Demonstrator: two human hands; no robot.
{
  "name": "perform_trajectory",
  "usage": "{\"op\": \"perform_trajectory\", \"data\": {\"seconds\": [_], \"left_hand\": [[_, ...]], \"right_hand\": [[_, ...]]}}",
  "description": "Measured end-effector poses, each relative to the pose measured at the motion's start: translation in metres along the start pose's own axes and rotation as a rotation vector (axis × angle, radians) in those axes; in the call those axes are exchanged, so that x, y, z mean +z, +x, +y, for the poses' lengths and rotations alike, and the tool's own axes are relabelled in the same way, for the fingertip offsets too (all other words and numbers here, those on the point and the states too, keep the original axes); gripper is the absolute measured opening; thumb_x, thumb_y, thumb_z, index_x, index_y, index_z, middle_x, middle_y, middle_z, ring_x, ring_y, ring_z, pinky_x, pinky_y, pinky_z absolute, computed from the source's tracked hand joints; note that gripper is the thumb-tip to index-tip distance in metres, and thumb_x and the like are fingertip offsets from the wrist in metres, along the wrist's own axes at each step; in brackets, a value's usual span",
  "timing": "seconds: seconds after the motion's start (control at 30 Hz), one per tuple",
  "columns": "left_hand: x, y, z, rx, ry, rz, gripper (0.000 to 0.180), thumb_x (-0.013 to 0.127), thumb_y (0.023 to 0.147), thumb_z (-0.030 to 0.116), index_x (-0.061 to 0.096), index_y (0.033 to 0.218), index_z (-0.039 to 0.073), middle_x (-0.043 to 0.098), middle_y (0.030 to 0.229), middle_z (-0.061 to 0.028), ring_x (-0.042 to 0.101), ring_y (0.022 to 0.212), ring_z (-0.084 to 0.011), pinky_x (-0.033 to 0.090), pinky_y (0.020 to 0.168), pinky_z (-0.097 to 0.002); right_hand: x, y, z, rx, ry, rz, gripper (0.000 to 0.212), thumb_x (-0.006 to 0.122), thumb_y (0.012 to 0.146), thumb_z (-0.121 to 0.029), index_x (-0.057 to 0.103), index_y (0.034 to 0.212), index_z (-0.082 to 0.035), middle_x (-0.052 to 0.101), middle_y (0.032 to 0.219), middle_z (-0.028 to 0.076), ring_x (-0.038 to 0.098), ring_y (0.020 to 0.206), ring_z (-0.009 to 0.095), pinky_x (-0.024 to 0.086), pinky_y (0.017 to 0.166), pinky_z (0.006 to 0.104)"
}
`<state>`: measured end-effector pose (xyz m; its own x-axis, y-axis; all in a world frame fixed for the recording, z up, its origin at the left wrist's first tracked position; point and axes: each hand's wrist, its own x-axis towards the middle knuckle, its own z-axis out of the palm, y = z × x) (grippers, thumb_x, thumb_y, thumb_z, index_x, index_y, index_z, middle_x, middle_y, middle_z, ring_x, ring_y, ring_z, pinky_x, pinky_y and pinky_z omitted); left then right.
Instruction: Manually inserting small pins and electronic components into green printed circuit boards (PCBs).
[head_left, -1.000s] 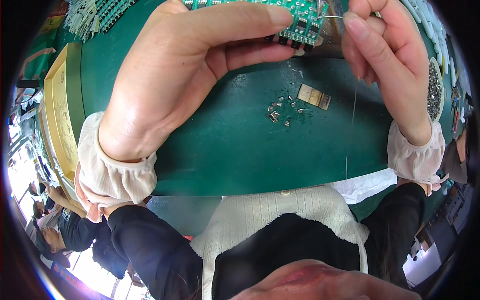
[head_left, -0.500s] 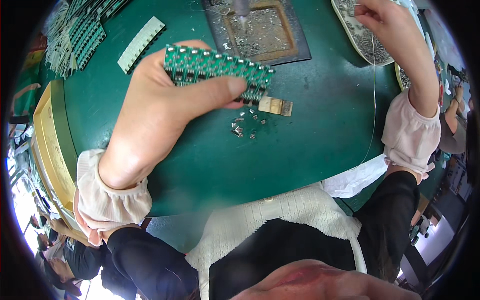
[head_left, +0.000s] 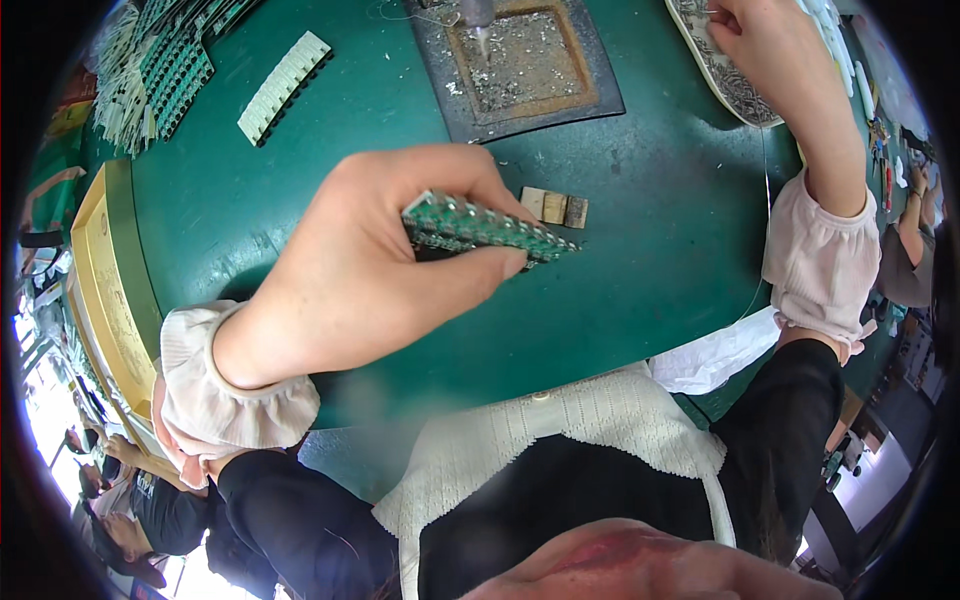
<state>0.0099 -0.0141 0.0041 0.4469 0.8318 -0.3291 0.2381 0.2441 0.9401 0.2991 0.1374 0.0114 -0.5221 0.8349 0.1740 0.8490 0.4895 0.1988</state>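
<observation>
Electronics workshop: circuit board (head_left: 478,222), piled boards (head_left: 178,75), metal-flecked tray (head_left: 443,70), green bench (head_left: 650,230), co-workers (head_left: 170,515) nearby

No wording is legible: the pale print (head_left: 147,487) on a black T-shirt (head_left: 172,515), below the gold box (head_left: 108,300), is too small to read.
</observation>
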Motion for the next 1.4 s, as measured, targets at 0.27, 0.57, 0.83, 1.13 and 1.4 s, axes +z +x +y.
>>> {"op": "perform_trajectory", "data": {"seconds": [0.27,0.57,0.83,1.13,1.4], "left_hand": [[0.007,-0.005,-0.005,0.296,0.207,0.048,0.009,0.071,0.086,-0.007,0.07,0.095,-0.004,0.074,0.102,-0.0151,0.07,0.09,-0.0187,0.054,0.079,-0.0303],[0.006,0.006,-0.013,0.897,0.691,0.184,0.025,0.075,0.076,-0.005,0.068,0.1,-0.007,0.069,0.107,-0.0239,0.069,0.084,-0.0308,0.056,0.07,-0.0308],[0.01,0.007,-0.013,1.068,0.872,0.246,0.03,0.072,0.074,0.001,0.066,0.101,-0.011,0.068,0.107,-0.0272,0.069,0.086,-0.034,0.059,0.071,-0.0374],[0.008,0.004,-0.015,1.112,0.871,0.295,0.036,0.073,0.067,0.004,0.064,0.099,-0.012,0.069,0.103,-0.026,0.07,0.091,-0.0386,0.061,0.076,-0.0418],[0.01,0.006,-0.019,1.126,0.807,0.329,0.037,0.073,0.067,0.003,0.064,0.099,-0.013,0.069,0.104,-0.0274,0.072,0.094,-0.0401,0.062,0.077,-0.0422]], "right_hand": [[-0.009,0.004,-0.001,0.017,-0.021,-0.033,0.008,0.067,0.073,-0.007,0.065,0.076,0.0,0.065,0.073,0.024,0.066,0.075,0.043,0.052,0.069,0.0501],[-0.021,-0.007,-0.032,-0.097,0.097,0.28,0.009,0.068,0.077,-0.003,0.06,0.075,0.0,0.062,0.067,0.02,0.065,0.064,0.036,0.049,0.06,0.0439],[-0.042,-0.03,-0.033,0.142,1.155,-0.387,0.007,0.064,0.097,-0.008,0.068,0.101,-0.004,0.071,0.087,0.002,0.059,0.064,0.005,0.039,0.049,0.0167],[-0.01,-0.054,-0.073,-0.165,1.659,-0.418,0.015,0.077,0.085,0.002,0.069,0.097,0.002,0.056,0.103,0.006,0.057,0.089,0.011,0.046,0.077,0.0239],[-0.031,-0.044,-0.072,-0.166,1.44,-0.46,0.013,0.076,0.084,0.002,0.069,0.095,0.001,0.056,0.101,0.005,0.055,0.083,0.009,0.042,0.068,0.0217]]}}
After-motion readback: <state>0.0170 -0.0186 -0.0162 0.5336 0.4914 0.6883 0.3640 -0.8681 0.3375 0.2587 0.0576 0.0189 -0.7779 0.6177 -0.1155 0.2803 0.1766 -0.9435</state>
